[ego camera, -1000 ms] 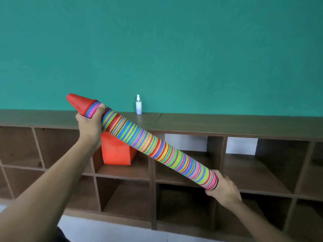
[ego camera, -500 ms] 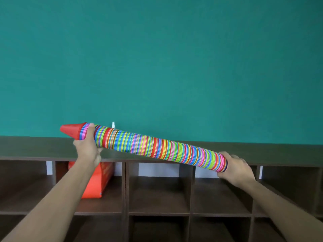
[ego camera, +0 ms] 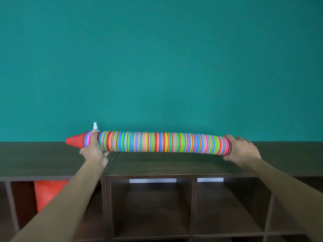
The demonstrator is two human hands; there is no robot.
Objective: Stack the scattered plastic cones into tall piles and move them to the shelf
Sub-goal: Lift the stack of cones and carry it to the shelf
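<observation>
A long pile of nested plastic cones (ego camera: 157, 142) in many colours lies nearly level just above the top of the dark wooden shelf (ego camera: 166, 165). A red cone forms its tip at the left end. My left hand (ego camera: 93, 151) grips the pile close behind the red tip. My right hand (ego camera: 242, 150) holds the wide open end on the right. Whether the pile touches the shelf top I cannot tell.
A small white spray bottle (ego camera: 95, 126) stands on the shelf top behind the pile's left end, against the teal wall. An orange-red bag (ego camera: 48, 193) sits in the upper left cubby. Other cubbies below show nothing inside.
Both hands lifted the pile and levelled it from a steep tilt to almost horizontal over the shelf top. My view came closer to the shelf.
</observation>
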